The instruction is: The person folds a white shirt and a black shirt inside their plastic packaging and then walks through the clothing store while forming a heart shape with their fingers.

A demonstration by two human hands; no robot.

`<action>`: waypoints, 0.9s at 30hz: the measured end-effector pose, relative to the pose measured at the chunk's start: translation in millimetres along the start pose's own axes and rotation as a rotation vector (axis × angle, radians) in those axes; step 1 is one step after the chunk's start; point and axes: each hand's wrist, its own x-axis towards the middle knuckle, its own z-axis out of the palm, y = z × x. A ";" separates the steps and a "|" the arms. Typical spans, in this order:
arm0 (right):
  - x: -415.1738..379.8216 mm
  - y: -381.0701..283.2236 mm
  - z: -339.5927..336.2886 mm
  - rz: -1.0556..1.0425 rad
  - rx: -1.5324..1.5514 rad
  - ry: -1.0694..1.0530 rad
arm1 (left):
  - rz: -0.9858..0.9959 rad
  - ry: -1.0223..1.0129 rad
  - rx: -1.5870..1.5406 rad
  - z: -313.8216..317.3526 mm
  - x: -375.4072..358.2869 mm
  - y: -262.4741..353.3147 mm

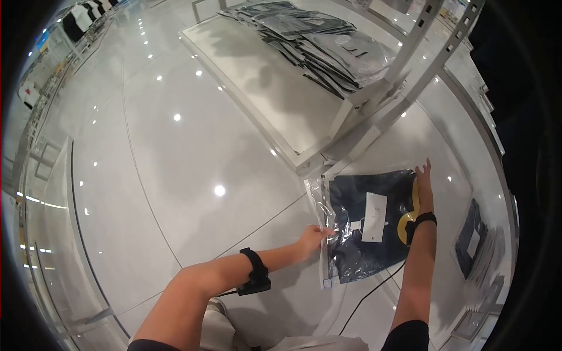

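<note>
A clear plastic bag point(321, 202) holds a folded dark navy garment point(351, 257) with a yellow print point(405, 225) near its right side. A white hang tag point(374, 217) lies over the garment, with a smaller white label to its left. My left hand point(315, 238) pinches the bag's clear left edge strip between thumb and fingers. Along the bag's opposite edge, my right hand point(424, 182) rests with its fingers stretched out and spread, touching the side. Part of the right palm is hidden from view.
A low white display platform point(252, 88) carries stacked bagged garments point(328, 44) ahead. Metal uprights point(410, 64) stand beside it. More bagged dark clothes point(471, 240) sit at the right. A black cable point(366, 295) runs below the bag. Glossy tiles point(175, 158) cover the floor.
</note>
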 end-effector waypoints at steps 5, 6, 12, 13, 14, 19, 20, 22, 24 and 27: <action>9.8 74.7 -71.6 0.107 -0.434 -0.083 | 0.026 -0.054 -0.010 6.9 -7.9 -2.7; -16.2 69.9 -83.9 0.118 -0.555 -0.117 | 0.047 -0.104 0.002 3.5 -8.0 -8.6; -124.0 82.2 -135.4 0.315 -0.750 -0.003 | 0.227 -0.257 0.016 -14.5 7.1 -17.8; -107.5 132.9 -156.5 0.367 -0.812 -0.080 | 0.239 -0.240 0.015 -14.9 14.6 -22.9; -113.5 135.6 -157.8 0.391 -0.883 -0.044 | 0.220 -0.219 0.044 -12.1 13.8 -20.0; -155.1 112.9 -152.5 0.281 -0.816 0.339 | 0.205 -0.011 0.125 3.5 13.0 -12.4; -163.6 111.0 -149.3 0.272 -0.859 0.440 | 0.214 0.062 0.160 6.5 8.6 -10.0; -177.5 125.2 -146.7 0.286 -0.846 0.527 | 0.185 0.087 0.098 13.8 -3.2 -10.6; -191.5 163.5 -141.3 0.264 -0.758 0.400 | 0.179 0.097 0.049 19.5 -10.7 -16.8; -268.6 58.1 -102.4 0.733 0.100 0.112 | 0.200 0.101 0.016 19.3 -6.9 -29.7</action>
